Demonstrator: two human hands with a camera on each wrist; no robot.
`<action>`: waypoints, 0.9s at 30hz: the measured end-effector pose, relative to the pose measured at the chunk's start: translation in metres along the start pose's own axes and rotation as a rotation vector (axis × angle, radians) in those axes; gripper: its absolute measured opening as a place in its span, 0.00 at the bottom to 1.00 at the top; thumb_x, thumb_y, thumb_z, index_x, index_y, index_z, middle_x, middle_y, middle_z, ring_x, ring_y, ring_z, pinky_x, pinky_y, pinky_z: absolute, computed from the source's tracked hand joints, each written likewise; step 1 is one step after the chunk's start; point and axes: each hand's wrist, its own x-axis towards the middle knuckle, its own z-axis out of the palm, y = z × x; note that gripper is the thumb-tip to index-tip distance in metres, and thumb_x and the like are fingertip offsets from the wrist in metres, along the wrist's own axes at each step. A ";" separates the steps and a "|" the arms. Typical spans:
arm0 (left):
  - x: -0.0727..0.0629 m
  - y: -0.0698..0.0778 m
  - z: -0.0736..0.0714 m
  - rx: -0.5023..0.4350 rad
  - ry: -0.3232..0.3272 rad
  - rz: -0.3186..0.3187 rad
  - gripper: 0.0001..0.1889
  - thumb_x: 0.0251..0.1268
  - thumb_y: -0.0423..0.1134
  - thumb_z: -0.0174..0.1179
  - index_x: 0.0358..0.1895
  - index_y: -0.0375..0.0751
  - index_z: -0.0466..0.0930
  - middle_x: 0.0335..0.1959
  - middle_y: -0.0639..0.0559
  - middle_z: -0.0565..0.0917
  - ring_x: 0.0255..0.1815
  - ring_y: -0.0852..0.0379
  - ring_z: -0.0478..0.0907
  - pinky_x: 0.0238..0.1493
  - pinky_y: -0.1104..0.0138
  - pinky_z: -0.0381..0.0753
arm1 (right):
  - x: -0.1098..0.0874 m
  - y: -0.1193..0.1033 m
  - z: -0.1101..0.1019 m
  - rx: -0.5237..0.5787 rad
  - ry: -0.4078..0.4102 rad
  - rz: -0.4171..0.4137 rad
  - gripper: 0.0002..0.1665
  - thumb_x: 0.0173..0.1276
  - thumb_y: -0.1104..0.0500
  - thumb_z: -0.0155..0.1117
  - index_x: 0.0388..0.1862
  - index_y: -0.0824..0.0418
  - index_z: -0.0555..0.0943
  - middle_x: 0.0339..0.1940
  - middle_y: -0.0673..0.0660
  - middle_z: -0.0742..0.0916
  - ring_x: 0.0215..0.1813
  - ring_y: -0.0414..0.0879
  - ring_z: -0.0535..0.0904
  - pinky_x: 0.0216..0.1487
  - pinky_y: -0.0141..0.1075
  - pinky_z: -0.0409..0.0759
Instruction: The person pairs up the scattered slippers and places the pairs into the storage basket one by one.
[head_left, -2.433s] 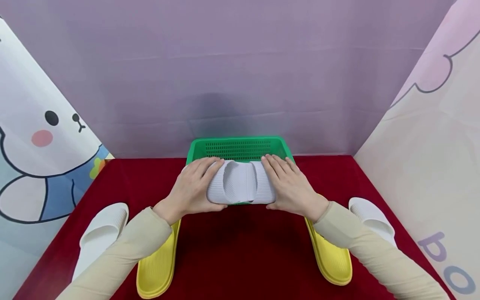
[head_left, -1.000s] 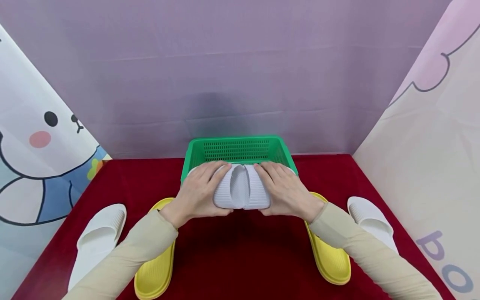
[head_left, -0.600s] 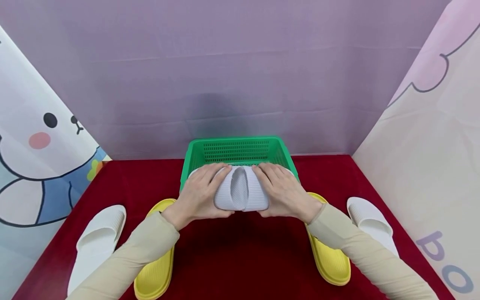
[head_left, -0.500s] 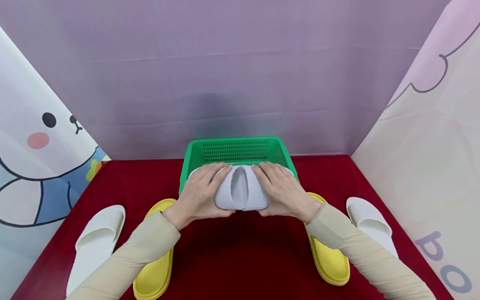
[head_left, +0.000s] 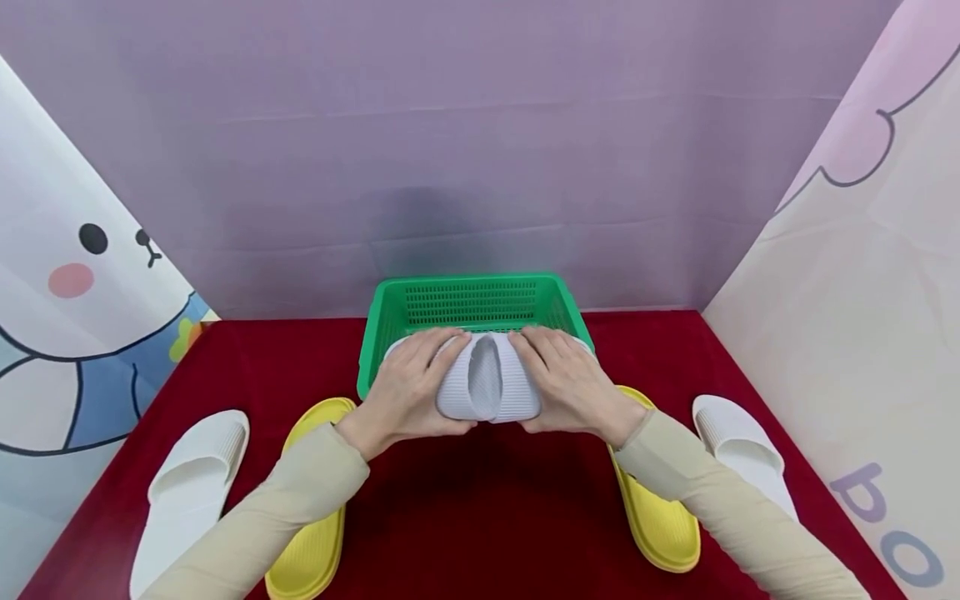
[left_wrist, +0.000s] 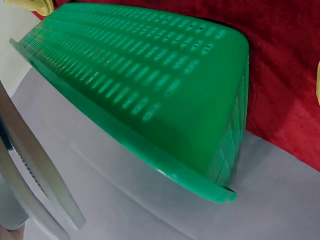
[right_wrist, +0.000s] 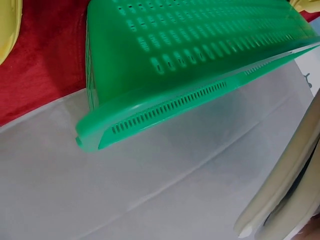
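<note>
Between both hands, a pair of pale lavender slippers (head_left: 517, 387) with ribbed straps is held crosswise in front of the green basket (head_left: 472, 277). My left hand (head_left: 405, 387) grips the left end, fingers over the top and thumb below. The right end is held the same way by my right hand (head_left: 568, 385). The straps sit close together, with a narrow dark opening between them. In the left wrist view, two parallel sole edges of the slippers (left_wrist: 47, 170) show beside the basket (left_wrist: 200, 105). The right wrist view likewise shows the slippers (right_wrist: 282, 177); most of both hands is hidden there.
Yellow slippers lie on the red cloth (head_left: 480, 517), one at left (head_left: 309, 550) and one at right (head_left: 667, 525), partly under the sleeves. Farther out are white slippers, left (head_left: 191, 479) and right (head_left: 742, 437). Behind the basket rises a lavender backdrop (head_left: 480, 150).
Both hands have drawn the lavender slippers together, narrowing the gap between their straps. They have come slightly down and nearer, uncovering more of the basket. In the last half second they shift slightly right.
</note>
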 end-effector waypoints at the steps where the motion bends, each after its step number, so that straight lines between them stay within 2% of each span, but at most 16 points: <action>1: 0.000 0.000 0.000 0.008 -0.018 0.000 0.52 0.27 0.67 0.66 0.60 0.38 0.66 0.55 0.44 0.75 0.54 0.49 0.73 0.56 0.55 0.74 | -0.001 0.000 0.000 0.004 -0.009 0.007 0.61 0.30 0.34 0.71 0.59 0.67 0.64 0.53 0.62 0.75 0.54 0.56 0.72 0.56 0.46 0.73; 5: 0.006 0.000 -0.007 0.041 -0.109 -0.008 0.55 0.30 0.69 0.65 0.64 0.38 0.63 0.60 0.42 0.70 0.60 0.47 0.68 0.62 0.54 0.68 | -0.004 0.002 -0.003 0.052 -0.052 0.070 0.63 0.30 0.34 0.72 0.62 0.68 0.63 0.54 0.63 0.75 0.55 0.56 0.72 0.57 0.47 0.74; 8: 0.008 0.000 -0.017 0.046 -0.139 -0.044 0.52 0.34 0.66 0.67 0.65 0.39 0.63 0.64 0.41 0.67 0.64 0.46 0.64 0.66 0.55 0.64 | -0.006 0.006 -0.003 0.105 -0.068 0.141 0.64 0.30 0.35 0.72 0.63 0.68 0.62 0.55 0.63 0.75 0.56 0.56 0.71 0.57 0.47 0.74; 11: 0.002 0.001 -0.027 0.017 -0.118 -0.102 0.45 0.39 0.57 0.70 0.63 0.38 0.66 0.65 0.43 0.67 0.66 0.47 0.63 0.65 0.56 0.65 | -0.008 0.010 -0.002 0.144 -0.082 0.191 0.64 0.31 0.36 0.72 0.64 0.68 0.62 0.56 0.63 0.74 0.57 0.56 0.70 0.56 0.47 0.74; 16: -0.019 0.001 -0.038 -0.099 0.007 -0.219 0.33 0.49 0.46 0.68 0.59 0.35 0.71 0.62 0.43 0.72 0.64 0.48 0.67 0.55 0.57 0.75 | -0.012 0.015 -0.003 0.148 -0.129 0.222 0.63 0.32 0.36 0.72 0.65 0.68 0.61 0.57 0.64 0.74 0.58 0.57 0.70 0.56 0.49 0.74; 19: -0.031 -0.008 -0.042 -0.202 0.081 -0.358 0.28 0.52 0.40 0.66 0.57 0.36 0.73 0.60 0.44 0.74 0.62 0.49 0.70 0.54 0.64 0.76 | -0.014 0.017 -0.005 0.149 -0.136 0.231 0.64 0.32 0.36 0.72 0.65 0.68 0.61 0.57 0.64 0.74 0.58 0.57 0.70 0.56 0.49 0.74; 21: -0.038 -0.017 -0.044 -0.281 0.077 -0.502 0.26 0.53 0.38 0.65 0.58 0.38 0.73 0.60 0.46 0.75 0.47 0.52 0.79 0.48 0.71 0.78 | -0.015 0.019 -0.006 0.151 -0.132 0.239 0.64 0.32 0.36 0.72 0.65 0.68 0.61 0.57 0.65 0.74 0.57 0.58 0.71 0.56 0.50 0.74; 23: -0.045 -0.028 -0.044 -0.366 0.021 -0.675 0.27 0.57 0.39 0.62 0.61 0.40 0.70 0.62 0.47 0.72 0.47 0.50 0.77 0.50 0.68 0.77 | -0.016 0.020 -0.007 0.151 -0.132 0.249 0.64 0.33 0.35 0.72 0.65 0.69 0.62 0.57 0.64 0.74 0.57 0.58 0.71 0.56 0.50 0.74; 24: -0.048 -0.033 -0.042 -0.401 -0.026 -0.762 0.28 0.60 0.42 0.60 0.64 0.41 0.67 0.64 0.48 0.70 0.49 0.48 0.76 0.51 0.65 0.76 | -0.017 0.021 -0.008 0.152 -0.132 0.255 0.64 0.33 0.36 0.72 0.65 0.69 0.62 0.57 0.64 0.74 0.57 0.57 0.71 0.56 0.50 0.74; 26: -0.055 -0.044 -0.038 -0.459 -0.138 -0.918 0.31 0.63 0.46 0.56 0.68 0.42 0.60 0.69 0.48 0.62 0.53 0.45 0.73 0.54 0.57 0.74 | -0.017 0.022 -0.008 0.155 -0.132 0.263 0.64 0.33 0.35 0.72 0.65 0.68 0.62 0.57 0.64 0.74 0.57 0.58 0.71 0.56 0.50 0.74; 27: -0.058 -0.048 -0.035 -0.475 -0.187 -0.977 0.34 0.63 0.48 0.55 0.70 0.42 0.56 0.71 0.48 0.59 0.61 0.42 0.67 0.60 0.52 0.69 | -0.017 0.022 -0.008 0.156 -0.133 0.266 0.64 0.33 0.35 0.72 0.65 0.68 0.62 0.58 0.64 0.74 0.57 0.58 0.71 0.57 0.50 0.73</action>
